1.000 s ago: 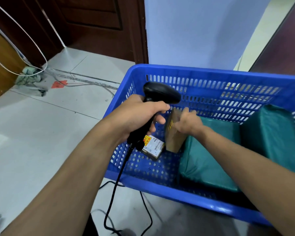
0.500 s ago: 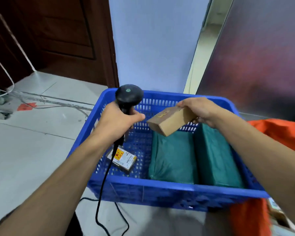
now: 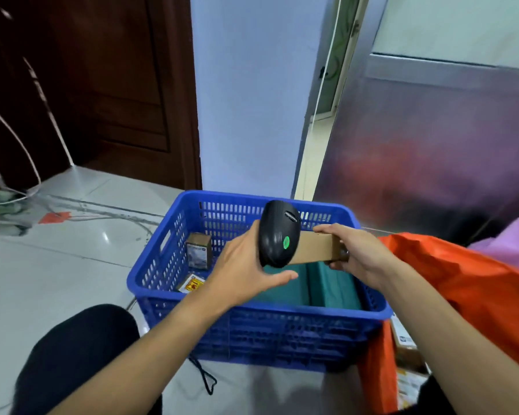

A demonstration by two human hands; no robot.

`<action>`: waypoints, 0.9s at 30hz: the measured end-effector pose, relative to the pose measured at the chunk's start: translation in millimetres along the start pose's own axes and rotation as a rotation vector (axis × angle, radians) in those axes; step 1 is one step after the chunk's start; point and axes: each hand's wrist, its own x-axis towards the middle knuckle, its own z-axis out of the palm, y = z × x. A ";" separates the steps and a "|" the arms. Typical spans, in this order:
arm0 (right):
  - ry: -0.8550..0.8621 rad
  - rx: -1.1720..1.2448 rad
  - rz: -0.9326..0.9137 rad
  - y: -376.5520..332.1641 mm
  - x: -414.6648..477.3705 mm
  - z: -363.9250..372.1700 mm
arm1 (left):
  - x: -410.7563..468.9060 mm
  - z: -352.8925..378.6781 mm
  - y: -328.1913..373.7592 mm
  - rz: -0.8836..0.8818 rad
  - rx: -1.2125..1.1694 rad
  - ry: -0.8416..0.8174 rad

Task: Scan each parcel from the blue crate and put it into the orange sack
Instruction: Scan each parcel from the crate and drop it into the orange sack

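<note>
Half a second ago the scanner (image 3: 279, 238) stood upright to the left of a tilted cardboard parcel (image 3: 315, 248), with a gap between them. Now the scanner's black head overlaps the parcel's left end and a green light glows on its back. The parcel has levelled out. The left hand (image 3: 246, 271) reaches in from the lower left with the forearm angled up towards the crate. Its fingers are wrapped round the scanner's handle behind the head, and its thumb lies straight below the head. The right hand (image 3: 360, 253) comes in from the lower right and clamps the parcel's right end, fingers (image 3: 327, 228) over the top edge and thumb on the near side. The parcel hangs in the air above the blue crate (image 3: 282, 333), over the green parcels (image 3: 333, 286) lying inside. Its long axis runs left to right, roughly level, with a broad brown face towards the camera and the left end hidden behind the scanner. The orange sack (image 3: 462, 289) sits just right of the crate, beneath the right forearm.
</note>
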 end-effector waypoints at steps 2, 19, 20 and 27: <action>0.022 0.037 0.004 1.9 -7.5 -0.3 | -7.3 6.3 8.1 0.067 0.076 0.051; -0.082 0.130 -0.150 -8.7 -19.5 -7.3 | 5.6 -10.3 37.3 -0.242 -0.588 0.421; -0.062 0.086 -0.142 -8.0 -16.2 -3.1 | 11.7 -18.0 31.6 -0.298 -0.644 0.460; 0.011 -0.274 -0.235 11.7 0.6 7.1 | 20.1 -48.9 -31.5 -0.734 -1.062 0.596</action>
